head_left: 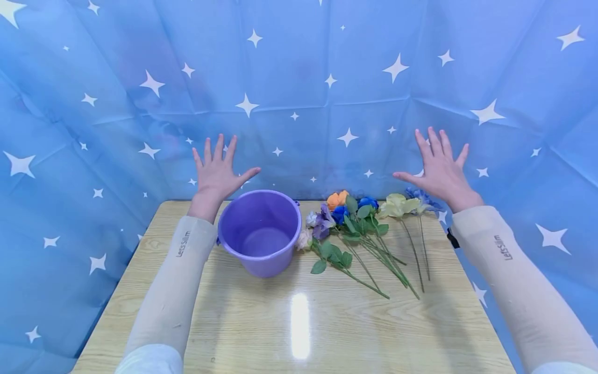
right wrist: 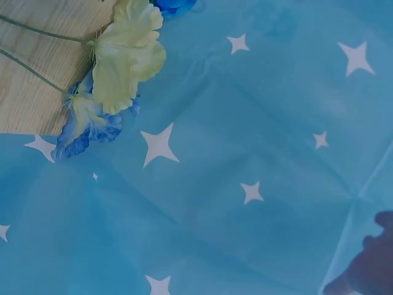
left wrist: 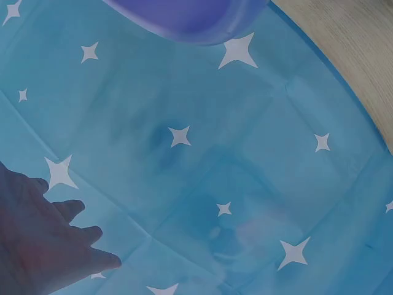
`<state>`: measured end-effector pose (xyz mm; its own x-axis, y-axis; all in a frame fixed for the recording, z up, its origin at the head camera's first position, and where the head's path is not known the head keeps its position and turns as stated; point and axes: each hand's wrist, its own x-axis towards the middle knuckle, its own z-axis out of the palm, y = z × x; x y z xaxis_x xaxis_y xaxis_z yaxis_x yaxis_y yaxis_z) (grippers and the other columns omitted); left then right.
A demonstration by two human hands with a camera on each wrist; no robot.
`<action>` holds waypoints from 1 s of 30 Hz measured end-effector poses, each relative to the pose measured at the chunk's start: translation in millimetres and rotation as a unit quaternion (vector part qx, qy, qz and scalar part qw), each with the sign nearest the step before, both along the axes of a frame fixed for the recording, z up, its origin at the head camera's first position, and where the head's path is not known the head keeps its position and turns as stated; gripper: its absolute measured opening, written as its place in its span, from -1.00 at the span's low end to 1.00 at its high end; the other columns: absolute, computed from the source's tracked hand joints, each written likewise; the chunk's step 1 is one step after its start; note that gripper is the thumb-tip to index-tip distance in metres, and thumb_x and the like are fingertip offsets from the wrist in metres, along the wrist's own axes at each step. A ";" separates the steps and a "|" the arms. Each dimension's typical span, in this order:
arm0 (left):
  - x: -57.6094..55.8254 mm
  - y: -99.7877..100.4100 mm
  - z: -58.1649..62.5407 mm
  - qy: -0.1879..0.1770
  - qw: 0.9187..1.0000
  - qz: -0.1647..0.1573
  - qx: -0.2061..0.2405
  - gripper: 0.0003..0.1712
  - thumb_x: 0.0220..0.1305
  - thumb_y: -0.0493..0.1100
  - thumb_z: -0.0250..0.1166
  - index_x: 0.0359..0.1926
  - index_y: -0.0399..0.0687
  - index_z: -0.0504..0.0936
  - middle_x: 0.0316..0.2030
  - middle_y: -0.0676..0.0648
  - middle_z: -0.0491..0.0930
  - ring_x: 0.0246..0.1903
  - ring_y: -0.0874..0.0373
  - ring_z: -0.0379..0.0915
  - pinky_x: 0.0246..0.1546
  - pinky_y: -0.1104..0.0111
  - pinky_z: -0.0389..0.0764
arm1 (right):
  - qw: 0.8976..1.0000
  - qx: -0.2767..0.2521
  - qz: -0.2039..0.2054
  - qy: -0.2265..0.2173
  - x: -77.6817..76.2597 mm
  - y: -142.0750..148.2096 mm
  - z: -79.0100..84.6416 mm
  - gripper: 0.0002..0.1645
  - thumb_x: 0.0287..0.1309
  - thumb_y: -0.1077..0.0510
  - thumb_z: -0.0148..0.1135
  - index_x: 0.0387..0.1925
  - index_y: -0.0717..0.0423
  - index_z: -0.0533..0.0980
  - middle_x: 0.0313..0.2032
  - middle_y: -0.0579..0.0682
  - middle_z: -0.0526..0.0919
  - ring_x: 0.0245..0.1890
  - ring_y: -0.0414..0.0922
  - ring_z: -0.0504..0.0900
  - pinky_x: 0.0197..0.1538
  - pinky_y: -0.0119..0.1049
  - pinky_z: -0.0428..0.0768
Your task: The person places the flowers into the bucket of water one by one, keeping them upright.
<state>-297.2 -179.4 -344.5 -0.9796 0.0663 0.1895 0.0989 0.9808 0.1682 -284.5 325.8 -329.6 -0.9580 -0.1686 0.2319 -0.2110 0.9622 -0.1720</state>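
Observation:
Both hands are raised with fingers spread, holding nothing. The left hand is up beyond the table's far edge, nearest to a purple bucket. My right hand is held up at the far right, above the flower heads. To the right of the bucket lie several artificial flowers with green stems: an orange flower, a blue flower, a purple flower, a pale yellow flower and a light blue flower. In the right wrist view, the pale yellow flower overhangs the table edge.
A light wood table carries the bucket and flowers. Behind it and at the sides hangs a blue curtain with white stars. Flower stems point toward the near side of the table. A bright reflection shows on the tabletop.

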 end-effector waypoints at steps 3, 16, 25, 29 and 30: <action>1.4 -2.3 -0.7 0.003 1.000 -0.001 0.002 0.26 0.08 0.76 -0.21 0.60 0.26 -0.37 0.61 -0.10 -0.38 0.59 -0.17 -0.57 0.50 -0.26 -0.57 | 1.000 -0.002 0.000 0.003 0.8 0.1 -2.8 0.31 0.10 -0.59 0.06 0.57 -0.26 -0.42 0.59 0.01 -0.46 0.58 0.16 -0.52 0.32 0.55 -0.65; 13.0 -6.8 -2.2 0.028 0.999 -0.004 0.021 0.25 0.13 0.70 -0.14 0.61 0.16 -0.31 0.61 -0.09 -0.20 0.60 -0.15 -0.34 0.56 -0.19 -0.41 | 0.999 -0.029 0.006 0.037 4.5 1.1 -16.5 0.25 0.12 -0.52 0.14 0.60 -0.25 -0.28 0.61 0.04 -0.28 0.60 0.16 -0.34 0.41 0.47 -0.58; 19.9 -8.3 -5.7 0.056 0.997 -0.010 0.050 0.17 0.21 0.61 -0.04 0.61 0.10 -0.16 0.60 -0.07 -0.08 0.59 -0.11 -0.21 0.60 -0.10 -0.30 | 0.998 -0.041 0.012 0.055 9.3 1.4 -25.7 0.20 0.15 -0.46 0.18 0.60 -0.16 -0.16 0.60 0.12 -0.15 0.60 0.17 -0.22 0.50 0.40 -0.44; 23.8 -8.2 -6.1 0.061 0.996 -0.014 0.064 0.13 0.23 0.57 0.00 0.59 0.06 -0.07 0.59 -0.09 -0.03 0.59 -0.10 -0.19 0.60 -0.07 -0.31 | 0.997 -0.047 0.016 0.062 12.0 1.6 -29.3 0.18 0.17 -0.43 0.20 0.60 -0.14 -0.13 0.59 0.13 -0.11 0.60 0.18 -0.18 0.52 0.37 -0.42; 24.9 -8.2 -6.3 0.062 0.996 -0.015 0.068 0.12 0.23 0.56 0.01 0.59 0.05 -0.06 0.58 -0.09 -0.01 0.58 -0.10 -0.18 0.61 -0.07 -0.31 | 0.997 -0.049 0.017 0.065 12.3 1.9 -30.6 0.17 0.17 -0.42 0.20 0.60 -0.13 -0.11 0.59 0.13 -0.10 0.60 0.18 -0.17 0.53 0.37 -0.41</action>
<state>-272.3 -187.6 -350.8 -0.9459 0.0611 0.3185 0.1566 0.9461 0.2836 -272.2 327.7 -360.1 -0.9132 -0.1708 0.3700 -0.2697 0.9340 -0.2343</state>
